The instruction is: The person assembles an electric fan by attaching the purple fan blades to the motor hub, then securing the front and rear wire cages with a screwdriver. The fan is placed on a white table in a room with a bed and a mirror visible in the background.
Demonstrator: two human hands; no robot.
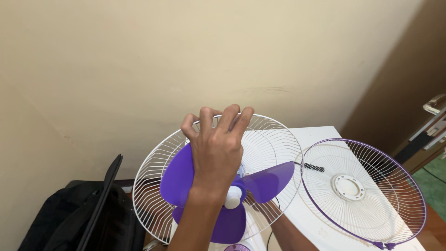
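A fan stands in front of me with a white wire rear grille (148,186) and purple blades (269,181) around a white hub cap (233,197). My left hand (216,148) reaches over the blades, and its fingers curl around the top wires of the grille. My right forearm (284,231) comes in from the lower right and passes behind the grille. That hand is hidden behind the blades and the fan body. The loose front grille (371,186), white wire with a purple rim, lies flat on the white table (320,135) to the right.
A black bag (93,214) sits open at the lower left against the beige wall. A small black object (316,168) lies on the table between the two grilles. At the far right stands a brown door with a metal handle (434,104).
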